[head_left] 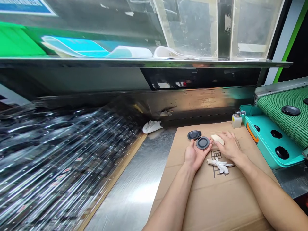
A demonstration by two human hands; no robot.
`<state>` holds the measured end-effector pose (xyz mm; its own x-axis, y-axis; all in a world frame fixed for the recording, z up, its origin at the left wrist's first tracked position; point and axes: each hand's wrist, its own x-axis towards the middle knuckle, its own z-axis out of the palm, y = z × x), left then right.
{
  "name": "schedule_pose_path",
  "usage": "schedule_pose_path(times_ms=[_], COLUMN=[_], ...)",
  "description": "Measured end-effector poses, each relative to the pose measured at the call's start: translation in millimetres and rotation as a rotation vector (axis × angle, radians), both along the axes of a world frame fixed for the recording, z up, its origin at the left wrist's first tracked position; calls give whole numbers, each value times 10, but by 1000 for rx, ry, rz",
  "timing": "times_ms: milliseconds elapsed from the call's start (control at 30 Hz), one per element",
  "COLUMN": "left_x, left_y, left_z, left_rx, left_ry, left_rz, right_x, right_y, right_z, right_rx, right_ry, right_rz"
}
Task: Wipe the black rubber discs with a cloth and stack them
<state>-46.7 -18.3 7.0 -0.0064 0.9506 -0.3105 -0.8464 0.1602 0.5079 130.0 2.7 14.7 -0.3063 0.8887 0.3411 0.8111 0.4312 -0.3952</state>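
Note:
A round dark grey disc-shaped part (202,143) with a raised ring rests in my left hand (194,154), between the thumb and fingers. My right hand (229,146) pinches a cream-coloured sponge-like pad (218,139) just to the right of the disc; pad and disc appear apart. Another dark round part (193,134) lies on the cardboard sheet (204,199) behind my left hand. Below my right hand sits a knotted white cloth (220,164), over black printed characters on the cardboard.
At right stands a teal bin (267,154) holding several black round parts, beside a green conveyor belt (284,102) carrying more. A small white bottle (236,120) stands behind the cardboard's right side. Stacked clear plastic trays (60,166) fill the left. A metal shelf (144,62) crosses above.

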Motion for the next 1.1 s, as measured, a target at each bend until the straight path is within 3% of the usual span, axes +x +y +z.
schedule_pose_path(times_ms=[133, 267, 367, 467, 533, 700, 900, 967, 1100], left_x=[14, 29, 55, 55, 35, -19, 9, 62, 183], left_y=[-1, 21, 23, 11, 6, -3, -39, -53, -118], left_z=[4, -21, -24, -13, -6, 18, 65, 51, 12], left_rx=[-18, -29, -24, -33, -18, -22, 23, 84, 285], left_ry=[12, 13, -29, -60, -48, 34, 95, 242, 673], left_rz=[12, 79, 79, 4, 16, 46, 19, 63, 269], right_x=[-28, -109, -238, -341, -337, -103, 73, 82, 86], right_y=[78, 27, -129, -263, -273, -92, 66, 86, 103], right_z=[-93, -94, -74, -53, -30, 27, -3, -28, -59], right_rx=[-43, 23, 95, 98, 81, -13, -79, -96, -98], right_ry=[-131, -12, 26, -65, -121, -205, -182, -178, -176], right_rz=[3, 26, 194, 356, 284, -72, -195, -190, -184])
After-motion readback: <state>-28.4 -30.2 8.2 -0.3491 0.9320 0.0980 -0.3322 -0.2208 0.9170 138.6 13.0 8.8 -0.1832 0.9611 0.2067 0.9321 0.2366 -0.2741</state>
